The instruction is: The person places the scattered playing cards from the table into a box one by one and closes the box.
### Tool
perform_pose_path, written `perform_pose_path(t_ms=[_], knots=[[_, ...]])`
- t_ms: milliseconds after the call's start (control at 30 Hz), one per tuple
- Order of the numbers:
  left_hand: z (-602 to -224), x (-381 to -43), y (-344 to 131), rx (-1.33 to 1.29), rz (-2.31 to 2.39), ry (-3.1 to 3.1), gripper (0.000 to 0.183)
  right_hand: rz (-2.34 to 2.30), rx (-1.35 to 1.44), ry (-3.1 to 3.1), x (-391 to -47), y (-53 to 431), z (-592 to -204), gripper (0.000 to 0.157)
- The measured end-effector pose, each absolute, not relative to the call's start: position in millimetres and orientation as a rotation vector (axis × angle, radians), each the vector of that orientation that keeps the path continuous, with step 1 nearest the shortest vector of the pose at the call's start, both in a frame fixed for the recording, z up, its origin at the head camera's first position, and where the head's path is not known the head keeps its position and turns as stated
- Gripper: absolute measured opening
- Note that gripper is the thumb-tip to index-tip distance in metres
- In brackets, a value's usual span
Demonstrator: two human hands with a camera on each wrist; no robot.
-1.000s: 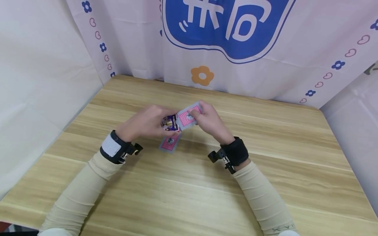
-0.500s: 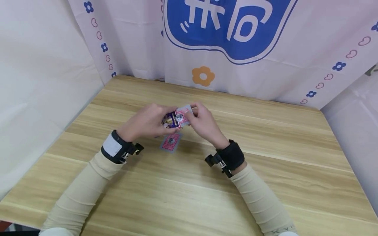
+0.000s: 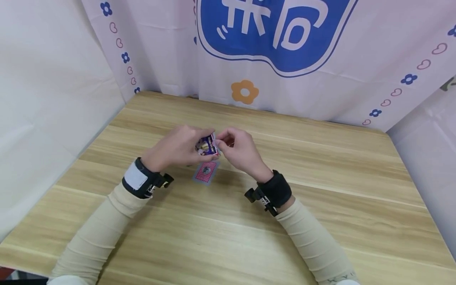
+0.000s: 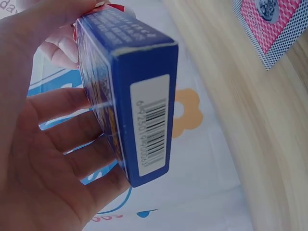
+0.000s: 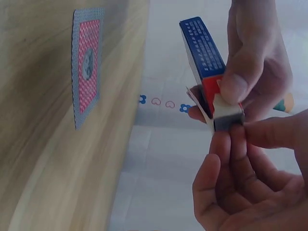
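My left hand (image 3: 174,146) grips a blue card box (image 3: 206,146), its thumb on one narrow side and its fingers on the other. In the left wrist view the box's bottom end shows a white barcode label. My right hand (image 3: 240,148) is at the box's other end, where a white flap stands out in the right wrist view. Its thumb and fingertips pinch the end of the playing cards (image 5: 228,121), most of which are inside the box. One more playing card (image 3: 206,172), with a pink checked back, lies face down on the table below the hands.
The wooden table (image 3: 228,229) extends on all sides of the hands. Behind it hangs a white cloth (image 3: 171,59) with a blue emblem and an orange flower; a white sheet (image 3: 53,99) hangs at the left.
My right hand has moved left and pushed the playing cards from outside the box nearly all the way in. My left hand keeps its grip on the box, and the card on the table stays put.
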State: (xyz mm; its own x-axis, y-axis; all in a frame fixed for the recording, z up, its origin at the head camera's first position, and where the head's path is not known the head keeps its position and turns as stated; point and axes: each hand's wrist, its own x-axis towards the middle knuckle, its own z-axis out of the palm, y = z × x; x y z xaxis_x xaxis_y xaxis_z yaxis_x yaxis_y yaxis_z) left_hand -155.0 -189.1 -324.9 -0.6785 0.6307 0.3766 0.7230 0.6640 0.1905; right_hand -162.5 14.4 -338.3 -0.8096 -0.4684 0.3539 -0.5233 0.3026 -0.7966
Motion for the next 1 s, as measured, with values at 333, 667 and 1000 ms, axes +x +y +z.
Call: perform_pose_path(t_ms=[333, 667, 1000], knots=[[-325, -154, -191, -1.043, -0.494, -2.64, 0.06, 1.547, 0.931, -2.498, -166, 18, -338, 0.005], [-326, -154, -193, -1.05, -0.491, -2.641, 0.056, 1.577, 0.894, -2.587, -165, 13, -342, 0.005], [-327, -159, -201, -1.004, -0.453, -2.664, 0.065, 1.646, 0.865, -2.495, -172, 10, -357, 0.014]])
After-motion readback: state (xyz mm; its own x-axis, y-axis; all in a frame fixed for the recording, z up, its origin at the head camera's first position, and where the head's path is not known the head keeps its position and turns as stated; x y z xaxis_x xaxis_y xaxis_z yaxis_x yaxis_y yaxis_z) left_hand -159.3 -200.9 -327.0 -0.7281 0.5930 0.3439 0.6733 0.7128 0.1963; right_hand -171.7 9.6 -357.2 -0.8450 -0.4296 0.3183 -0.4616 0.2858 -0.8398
